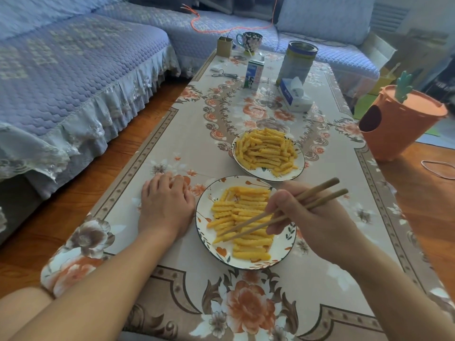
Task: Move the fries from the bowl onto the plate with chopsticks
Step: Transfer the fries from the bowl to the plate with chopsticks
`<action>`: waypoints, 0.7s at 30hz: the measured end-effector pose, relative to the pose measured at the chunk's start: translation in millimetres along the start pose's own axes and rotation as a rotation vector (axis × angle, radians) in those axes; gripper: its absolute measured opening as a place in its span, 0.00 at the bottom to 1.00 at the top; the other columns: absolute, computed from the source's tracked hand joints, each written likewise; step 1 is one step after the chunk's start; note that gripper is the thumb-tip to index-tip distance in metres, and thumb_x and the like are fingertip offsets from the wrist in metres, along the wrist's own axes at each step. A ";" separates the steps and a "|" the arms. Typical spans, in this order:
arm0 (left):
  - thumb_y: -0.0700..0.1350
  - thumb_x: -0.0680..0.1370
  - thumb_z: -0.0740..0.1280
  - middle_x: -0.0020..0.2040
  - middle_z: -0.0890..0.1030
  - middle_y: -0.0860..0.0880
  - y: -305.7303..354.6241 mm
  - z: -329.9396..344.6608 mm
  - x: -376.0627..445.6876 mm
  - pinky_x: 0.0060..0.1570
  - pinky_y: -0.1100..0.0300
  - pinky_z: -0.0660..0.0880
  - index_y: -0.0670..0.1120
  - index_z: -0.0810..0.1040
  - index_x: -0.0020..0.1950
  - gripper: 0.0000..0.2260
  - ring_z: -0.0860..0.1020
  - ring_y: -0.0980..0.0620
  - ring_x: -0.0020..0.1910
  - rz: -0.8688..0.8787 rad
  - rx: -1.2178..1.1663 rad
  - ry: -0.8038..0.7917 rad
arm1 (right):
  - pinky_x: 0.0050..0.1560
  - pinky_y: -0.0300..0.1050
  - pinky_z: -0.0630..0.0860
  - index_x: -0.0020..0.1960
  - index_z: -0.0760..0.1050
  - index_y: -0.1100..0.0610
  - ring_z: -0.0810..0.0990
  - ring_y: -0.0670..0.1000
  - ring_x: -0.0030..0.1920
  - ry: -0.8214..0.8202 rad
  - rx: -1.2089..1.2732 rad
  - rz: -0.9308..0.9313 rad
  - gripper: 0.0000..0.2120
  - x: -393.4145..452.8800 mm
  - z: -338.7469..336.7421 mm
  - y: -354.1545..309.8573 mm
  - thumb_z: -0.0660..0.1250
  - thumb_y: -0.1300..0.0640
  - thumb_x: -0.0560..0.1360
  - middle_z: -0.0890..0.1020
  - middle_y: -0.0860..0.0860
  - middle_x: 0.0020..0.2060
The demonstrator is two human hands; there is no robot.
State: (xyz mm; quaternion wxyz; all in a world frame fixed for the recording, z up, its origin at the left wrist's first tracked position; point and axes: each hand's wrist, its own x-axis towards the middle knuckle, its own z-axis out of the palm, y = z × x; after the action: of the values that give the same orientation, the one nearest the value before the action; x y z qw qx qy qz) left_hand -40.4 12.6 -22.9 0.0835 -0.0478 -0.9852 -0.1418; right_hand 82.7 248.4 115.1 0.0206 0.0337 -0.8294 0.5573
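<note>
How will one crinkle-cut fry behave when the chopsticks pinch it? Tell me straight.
Probably stiff: the fries on the near plate lie straight, none drooping. Likely light, as the far bowl holds a tall heap. Their ridged sides should give the chopsticks in the right hand some grip, though thin ones may snap.

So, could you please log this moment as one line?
right hand grips chopsticks | tips over plate fries | left hand on table | bowl piled

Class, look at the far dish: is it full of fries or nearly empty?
Full. The bowl holds a heaped pile of fries rising above its rim, while the near plate carries a flatter single layer.
</note>
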 end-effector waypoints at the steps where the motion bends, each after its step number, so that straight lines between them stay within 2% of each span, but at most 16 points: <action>1: 0.50 0.81 0.60 0.71 0.75 0.41 0.0 -0.1 0.0 0.75 0.42 0.61 0.46 0.76 0.69 0.18 0.68 0.40 0.73 0.000 0.000 0.000 | 0.38 0.53 0.84 0.43 0.81 0.60 0.86 0.55 0.34 0.008 -0.009 -0.007 0.16 -0.3 -2.2 -0.6 0.64 0.48 0.78 0.84 0.59 0.33; 7: 0.50 0.81 0.60 0.70 0.75 0.40 1.4 -1.0 -0.2 0.75 0.42 0.62 0.46 0.77 0.69 0.18 0.69 0.40 0.72 0.001 -0.004 0.005 | 0.37 0.47 0.84 0.43 0.81 0.64 0.86 0.57 0.33 0.085 0.038 -0.026 0.16 -3.0 -14.4 -5.0 0.65 0.51 0.76 0.83 0.61 0.32; 12: 0.50 0.82 0.60 0.71 0.74 0.40 0.7 -1.3 -0.8 0.76 0.42 0.61 0.46 0.76 0.69 0.18 0.68 0.40 0.73 0.001 -0.001 0.005 | 0.37 0.54 0.84 0.42 0.80 0.64 0.86 0.58 0.33 0.059 0.052 0.010 0.17 -5.8 -7.4 5.0 0.63 0.51 0.78 0.82 0.61 0.33; 16: 0.50 0.82 0.60 0.71 0.74 0.40 1.2 -1.7 -0.3 0.76 0.42 0.61 0.46 0.76 0.69 0.18 0.68 0.40 0.73 0.001 0.001 -0.006 | 0.35 0.50 0.83 0.42 0.80 0.63 0.85 0.56 0.32 0.093 0.027 -0.008 0.18 -5.8 -4.4 9.4 0.63 0.49 0.78 0.83 0.59 0.33; 19: 0.51 0.82 0.60 0.72 0.74 0.40 1.2 -2.5 -0.7 0.76 0.42 0.61 0.46 0.76 0.69 0.18 0.68 0.40 0.73 0.002 0.005 -0.010 | 0.36 0.53 0.84 0.42 0.80 0.65 0.85 0.57 0.32 0.108 0.076 -0.030 0.18 -7.7 -6.9 7.7 0.63 0.51 0.78 0.82 0.60 0.32; 21: 0.51 0.82 0.59 0.72 0.73 0.41 1.3 -3.2 -1.0 0.76 0.43 0.61 0.47 0.75 0.70 0.19 0.67 0.41 0.73 0.001 0.006 -0.010 | 0.35 0.51 0.83 0.42 0.80 0.65 0.85 0.58 0.31 0.105 0.108 -0.041 0.17 -9.6 -6.0 5.9 0.63 0.51 0.78 0.82 0.60 0.32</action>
State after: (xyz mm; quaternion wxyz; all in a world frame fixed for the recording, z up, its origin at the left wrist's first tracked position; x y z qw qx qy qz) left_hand -38.8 12.8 -19.7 0.0787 -0.0487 -0.9860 -0.1385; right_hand 91.7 256.5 111.1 0.0733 0.0224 -0.7952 0.6015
